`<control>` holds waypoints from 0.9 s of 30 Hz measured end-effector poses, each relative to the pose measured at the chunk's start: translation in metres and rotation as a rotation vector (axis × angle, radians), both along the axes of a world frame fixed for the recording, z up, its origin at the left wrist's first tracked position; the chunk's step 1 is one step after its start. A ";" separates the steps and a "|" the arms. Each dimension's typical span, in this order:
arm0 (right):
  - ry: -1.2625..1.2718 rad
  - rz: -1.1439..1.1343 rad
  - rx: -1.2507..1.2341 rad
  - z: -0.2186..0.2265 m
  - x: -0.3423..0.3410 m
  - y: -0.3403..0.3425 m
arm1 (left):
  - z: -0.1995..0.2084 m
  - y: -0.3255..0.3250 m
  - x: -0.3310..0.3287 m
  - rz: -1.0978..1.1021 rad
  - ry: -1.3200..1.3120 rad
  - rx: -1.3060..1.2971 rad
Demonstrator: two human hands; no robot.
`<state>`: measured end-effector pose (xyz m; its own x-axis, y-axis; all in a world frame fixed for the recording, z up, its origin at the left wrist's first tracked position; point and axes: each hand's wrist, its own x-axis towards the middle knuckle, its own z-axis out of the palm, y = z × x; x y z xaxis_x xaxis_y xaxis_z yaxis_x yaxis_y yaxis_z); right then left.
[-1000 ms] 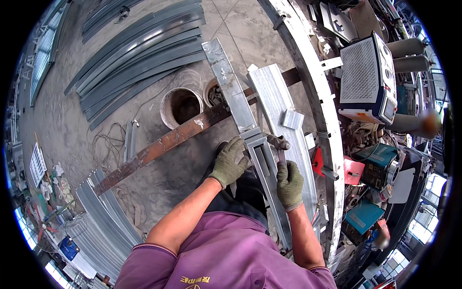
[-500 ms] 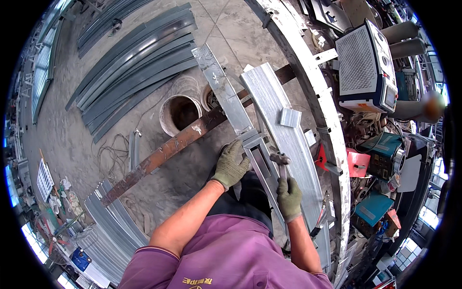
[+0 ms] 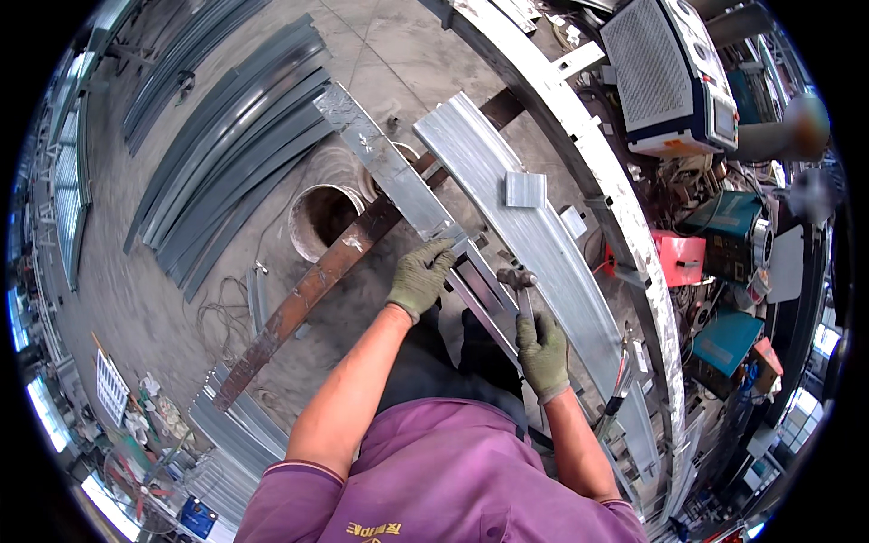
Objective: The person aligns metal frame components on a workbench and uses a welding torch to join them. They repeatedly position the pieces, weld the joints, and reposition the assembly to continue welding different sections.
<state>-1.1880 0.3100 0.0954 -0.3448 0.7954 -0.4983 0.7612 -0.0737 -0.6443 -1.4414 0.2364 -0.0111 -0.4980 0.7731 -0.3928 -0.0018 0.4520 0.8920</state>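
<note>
My left hand (image 3: 421,280), in a green work glove, grips the edge of a long galvanized metal channel (image 3: 385,163). Its fingertips lie near a joint where the flat upper length meets an open-framed section (image 3: 484,294). In my right hand (image 3: 543,356), also gloved, is a hammer (image 3: 517,279) with its handle wrapped by the fingers. The hammer head stands up just right of the open section; whether it touches the metal I cannot tell. A wider ribbed metal profile (image 3: 480,154) runs alongside to the right, with a small square metal piece (image 3: 525,190) lying on it.
A rusty steel beam (image 3: 303,303) passes crosswise beneath the channels. Two buckets stand behind it, one a white bucket (image 3: 303,222). Stacked grey profiles (image 3: 226,136) lie at far left. A long white-smeared beam (image 3: 593,163), a boxy machine (image 3: 652,72) and a red case (image 3: 679,258) are at right.
The whole view has turned and shifted slightly, so the channels sit further left. My left hand stays by the joint, and my right hand still holds the hammer beside the open section.
</note>
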 end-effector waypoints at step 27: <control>-0.271 0.676 0.335 0.009 -0.001 0.012 | -0.003 0.006 0.040 0.049 0.380 -0.019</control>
